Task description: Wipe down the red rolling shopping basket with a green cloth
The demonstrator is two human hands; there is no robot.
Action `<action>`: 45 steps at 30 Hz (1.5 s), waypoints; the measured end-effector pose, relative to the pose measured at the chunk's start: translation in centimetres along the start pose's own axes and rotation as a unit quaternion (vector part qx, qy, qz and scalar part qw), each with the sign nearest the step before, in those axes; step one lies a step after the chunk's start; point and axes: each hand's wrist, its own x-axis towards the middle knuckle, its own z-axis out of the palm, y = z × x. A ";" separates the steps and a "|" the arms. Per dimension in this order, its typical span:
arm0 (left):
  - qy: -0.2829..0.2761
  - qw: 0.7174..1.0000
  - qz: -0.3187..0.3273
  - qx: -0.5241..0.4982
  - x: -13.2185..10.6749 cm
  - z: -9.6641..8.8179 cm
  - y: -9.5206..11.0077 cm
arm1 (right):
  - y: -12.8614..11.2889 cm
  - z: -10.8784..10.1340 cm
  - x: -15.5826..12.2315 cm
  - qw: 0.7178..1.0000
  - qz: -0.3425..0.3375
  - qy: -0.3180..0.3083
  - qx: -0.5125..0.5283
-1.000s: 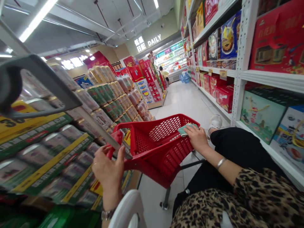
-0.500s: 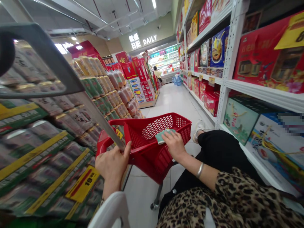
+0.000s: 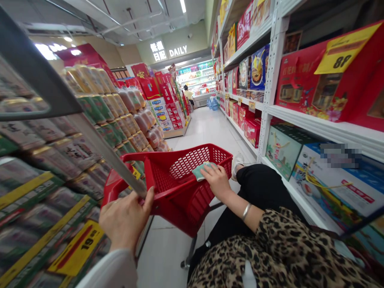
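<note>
My left hand (image 3: pixel 124 220) is closed round the lower end of the grey pull handle (image 3: pixel 99 144) of a red wheeled shopping basket (image 3: pixel 168 154). The handle runs up to the top left and out of view. My right hand (image 3: pixel 217 182), with a silver bangle on its wrist, presses a folded green cloth (image 3: pixel 199 171) against the basket's right rim. The inside of the basket looks bare. My knee in black trousers (image 3: pixel 261 186) is raised beside the basket, and a white shoe (image 3: pixel 237 160) shows beyond it.
Stacked shrink-wrapped drink cans (image 3: pixel 99 120) with yellow price tags fill the left side. White shelves (image 3: pixel 315 124) with red and blue gift boxes line the right. The white tiled aisle (image 3: pixel 207 128) runs ahead to a distant person (image 3: pixel 188 94) near the "DAILY" sign.
The view has swung right and down. My right hand slid the green cloth along the rim toward me. My left hand stayed gripped on the handle, and the basket drew closer.
</note>
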 end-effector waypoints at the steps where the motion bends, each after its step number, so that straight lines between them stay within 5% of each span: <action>1: 0.001 1.000 -0.001 0.002 0.0 -0.1 -0.1 | 1.3 0.0 -0.1 1.000 0.024 -0.011 -0.017; 7: -0.005 1.000 -0.008 0.021 -0.4 0.0 -1.2 | 7.7 0.1 0.2 0.982 0.175 -0.019 -0.069; 11: 0.000 0.999 -0.013 0.030 -0.8 0.1 -1.9 | 9.5 0.5 0.4 0.975 0.212 -0.016 -0.069; 16: -0.003 1.000 -0.012 0.017 -1.1 -0.3 -1.7 | 7.4 -0.1 -0.2 0.980 0.181 -0.013 -0.077; 22: 0.006 1.000 -0.019 0.014 -1.1 -0.8 -0.9 | 1.9 0.0 -1.8 0.999 0.037 0.019 -0.028; 29: 0.007 1.000 -0.021 -0.016 -1.4 -1.0 -0.9 | -4.3 -0.3 -3.0 0.988 -0.098 0.114 0.033; 32: 0.013 0.999 -0.015 -0.028 -1.5 -1.0 -0.9 | -3.5 -0.5 -2.3 0.990 -0.097 0.091 0.049; 39: 0.018 0.998 -0.027 -0.049 -1.5 -1.2 -0.5 | 2.1 -0.7 -0.3 0.995 0.045 0.009 0.093; 45: 0.014 0.998 -0.033 -0.054 -1.4 -1.2 -0.3 | -0.2 -0.6 -0.1 0.990 -0.044 0.030 0.131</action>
